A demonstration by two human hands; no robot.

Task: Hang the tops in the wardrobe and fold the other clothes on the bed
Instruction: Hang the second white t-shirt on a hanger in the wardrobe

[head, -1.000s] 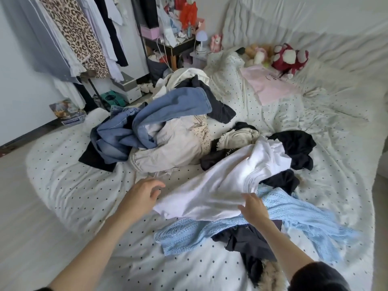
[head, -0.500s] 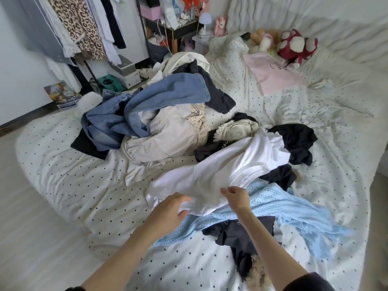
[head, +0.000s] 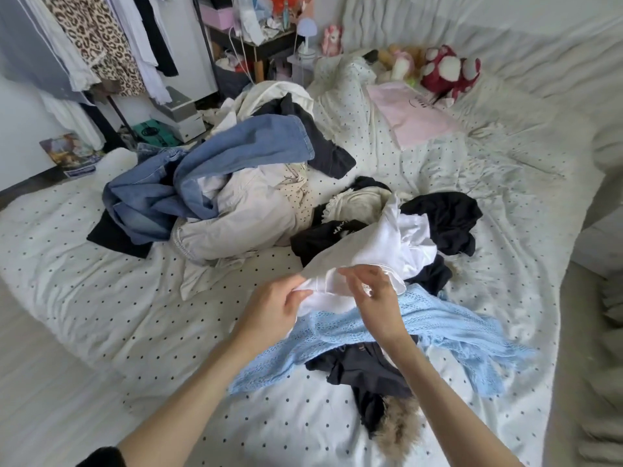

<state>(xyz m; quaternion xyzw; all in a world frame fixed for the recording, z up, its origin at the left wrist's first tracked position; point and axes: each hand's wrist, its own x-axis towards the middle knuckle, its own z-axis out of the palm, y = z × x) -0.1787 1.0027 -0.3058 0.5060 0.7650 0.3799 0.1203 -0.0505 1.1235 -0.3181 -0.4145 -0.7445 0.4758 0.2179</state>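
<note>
Both hands raised over bed; left hand, right hand pinching white top

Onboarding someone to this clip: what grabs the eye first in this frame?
Both hands, left hand and right hand, meet at centre gripping the white top, lifted over a light blue knit. Behind it sprawls a heap led by blue jeans and a beige garment on the polka-dot bed. A leopard-print piece hangs on the rack at top left.

dotted bed carries blue knit, jeans, pink bag.
</note>
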